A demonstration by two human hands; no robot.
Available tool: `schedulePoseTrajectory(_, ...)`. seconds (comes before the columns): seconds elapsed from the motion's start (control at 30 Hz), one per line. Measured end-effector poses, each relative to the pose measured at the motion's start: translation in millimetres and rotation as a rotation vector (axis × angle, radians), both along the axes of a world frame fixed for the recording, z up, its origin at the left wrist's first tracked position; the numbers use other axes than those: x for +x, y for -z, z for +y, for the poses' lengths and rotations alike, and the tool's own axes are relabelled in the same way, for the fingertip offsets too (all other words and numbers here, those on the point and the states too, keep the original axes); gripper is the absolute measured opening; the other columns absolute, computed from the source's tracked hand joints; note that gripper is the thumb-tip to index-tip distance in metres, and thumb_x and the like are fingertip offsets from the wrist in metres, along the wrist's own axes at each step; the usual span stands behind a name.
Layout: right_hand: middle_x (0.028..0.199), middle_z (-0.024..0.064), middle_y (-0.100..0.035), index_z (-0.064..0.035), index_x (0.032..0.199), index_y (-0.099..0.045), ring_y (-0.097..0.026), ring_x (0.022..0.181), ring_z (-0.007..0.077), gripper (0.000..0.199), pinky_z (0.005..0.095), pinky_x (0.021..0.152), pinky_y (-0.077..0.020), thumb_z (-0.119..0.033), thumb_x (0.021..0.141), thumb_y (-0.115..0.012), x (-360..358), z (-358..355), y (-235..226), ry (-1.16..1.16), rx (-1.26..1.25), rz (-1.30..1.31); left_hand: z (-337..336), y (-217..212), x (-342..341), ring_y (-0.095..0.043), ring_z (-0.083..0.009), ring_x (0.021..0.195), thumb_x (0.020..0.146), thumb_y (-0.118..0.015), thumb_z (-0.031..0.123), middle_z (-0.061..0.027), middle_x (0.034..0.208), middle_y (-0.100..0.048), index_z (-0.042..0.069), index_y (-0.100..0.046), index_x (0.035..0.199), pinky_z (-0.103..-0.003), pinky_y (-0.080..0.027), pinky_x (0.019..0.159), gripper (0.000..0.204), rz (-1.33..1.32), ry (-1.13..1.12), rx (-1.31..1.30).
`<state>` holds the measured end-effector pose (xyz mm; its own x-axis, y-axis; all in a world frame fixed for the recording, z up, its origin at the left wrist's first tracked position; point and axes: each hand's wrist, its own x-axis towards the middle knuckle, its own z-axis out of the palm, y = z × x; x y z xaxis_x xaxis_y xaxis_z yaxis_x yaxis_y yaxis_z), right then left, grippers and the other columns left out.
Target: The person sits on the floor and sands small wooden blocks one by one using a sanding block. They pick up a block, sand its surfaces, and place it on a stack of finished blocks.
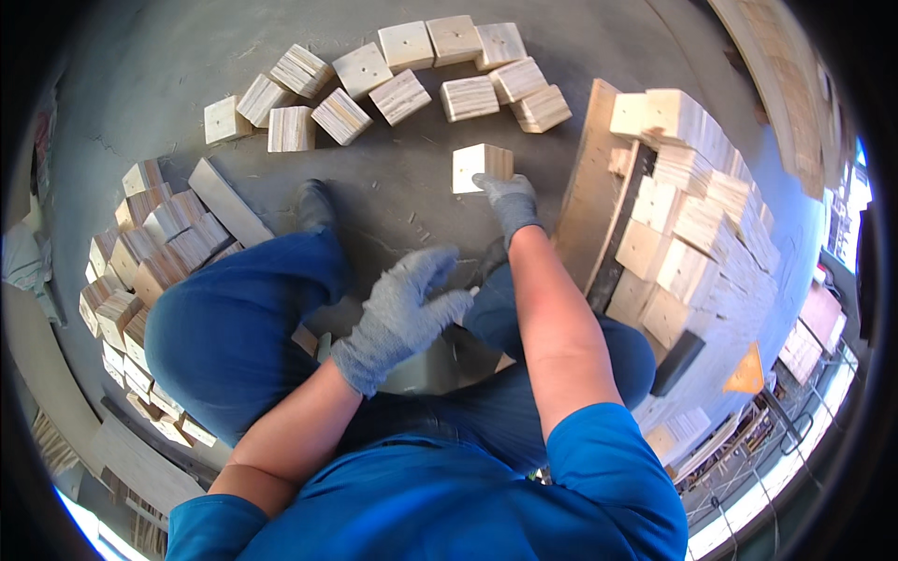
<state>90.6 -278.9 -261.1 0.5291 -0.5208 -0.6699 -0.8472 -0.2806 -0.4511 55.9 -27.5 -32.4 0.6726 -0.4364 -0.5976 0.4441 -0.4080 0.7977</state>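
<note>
Reaching forward, the gloved right hand (pixel 510 201) has its grip closed on the near right side of a wooden block (pixel 470 170), thumb against the pale face — whether the block touches the floor (pixel 402 187) I cannot tell. The gloved left hand (pixel 398 309) hangs between the person's knees, its grip loose, thumb and fingers apart. Beyond the held block, more wooden blocks (pixel 407 47) lie in a rough double arc on the floor, some showing pale faces, others striped sides. To the right — just past a long plank (pixel 585 178) — stands a stack of similar blocks (pixel 687 215); another pile (pixel 168 220) sits beside the left knee, next to a flat board (pixel 227 201).
</note>
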Motion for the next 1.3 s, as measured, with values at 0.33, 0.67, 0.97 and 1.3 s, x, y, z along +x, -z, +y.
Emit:
schedulePoseTrajectory(0.33, 0.099, 0.024, -0.075, 0.0066, 0.106, -0.072, -0.073, 0.088, 0.0357, 0.071, 0.0448, 0.082, -0.0553, -0.054, 0.073, -0.085, -49.4, 83.3, -140.8, -0.271, 0.229, -0.279, 15.5, 22.5, -0.3, -0.057, -0.0313, 0.132, 0.076, -0.095, 0.039, -0.0254, 0.142, -0.058, -0.009, -0.038, 0.153, -0.04, -0.047, 0.111, 0.107, -0.185, -0.557, -0.093)
schedulePoseTrajectory(0.67, 0.102, 0.0174, -0.074, 0.0035, 0.123, -0.067, -0.072, 0.092, 0.0188, 0.05, 0.0319, 0.086, -0.0577, -0.032, 0.09, -0.081, -16.5, 104.3, -219.7, -0.646, 0.076, -0.473, 32.4, 42.7, 10.5, -0.062, -0.0335, 0.13, 0.075, -0.092, 0.056, -0.0278, 0.146, -0.055, 0.0, -0.035, 0.16, -0.037, -0.059, 0.098, 0.117, 0.226, -0.562, -0.105)
schedulePoseTrajectory(0.97, 0.115, 0.0124, -0.073, -0.0068, 0.125, -0.07, -0.072, 0.105, 0.0283, 0.028, 0.0363, 0.093, -0.0583, -0.015, 0.098, -0.071, -0.6, 138.5, -131.7, -0.539, 0.378, -0.364, 38.7, 64.2, 29.7, -0.063, -0.0168, 0.122, 0.094, -0.08, 0.034, -0.0123, 0.13, -0.068, -0.003, -0.06, 0.142, -0.03, -0.05, 0.105, 0.064, 0.047, -0.484, 0.042)
schedulePoseTrajectory(1.3, 0.078, -0.0013, -0.062, -0.0006, 0.1, -0.074, -0.056, 0.068, 0.0079, 0.031, 0.0248, 0.065, -0.0469, -0.029, 0.09, -0.077, 33.4, -46.9, -48.5, -0.095, 0.387, -0.171, 43.9, 37.8, 44.9, -0.067, -0.0235, 0.121, 0.093, -0.082, 0.021, -0.0189, 0.13, -0.067, -0.006, -0.057, 0.141, -0.032, -0.056, 0.102, 0.06, 0.206, -0.773, -0.17)
